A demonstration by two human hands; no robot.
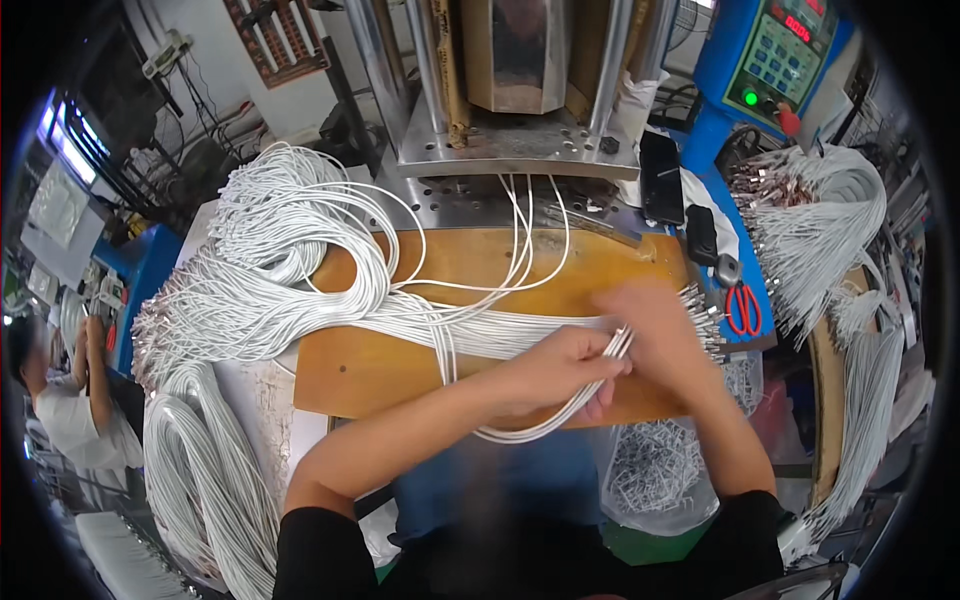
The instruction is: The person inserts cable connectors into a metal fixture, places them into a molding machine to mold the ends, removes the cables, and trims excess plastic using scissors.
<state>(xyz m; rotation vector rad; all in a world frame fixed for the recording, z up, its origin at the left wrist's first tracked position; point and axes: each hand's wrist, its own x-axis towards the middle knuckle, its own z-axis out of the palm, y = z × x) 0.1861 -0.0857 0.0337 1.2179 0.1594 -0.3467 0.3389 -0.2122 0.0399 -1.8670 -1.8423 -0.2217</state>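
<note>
My left hand (560, 370) is closed around several white cables (540, 432), whose bare metal ends stick up beside the thumb. The held cables loop down below the hand, past the near edge of the brown board (345, 385). My right hand (665, 335) is just right of those ends, smeared by motion, so its fingers cannot be made out. Beneath both hands a thick bundle of white cables (480, 332) lies across the board, its metal-tipped ends fanned out at the right. A few cables run from the bundle to under the metal press plate (520, 165).
Large coils of white cable (280, 230) pile up at left. Red-handled scissors (742, 310), a black phone (661, 180) and a blue control box (775, 70) are at right. A plastic bag of clippings (655, 470) hangs below the board. Another person (85, 415) works at far left.
</note>
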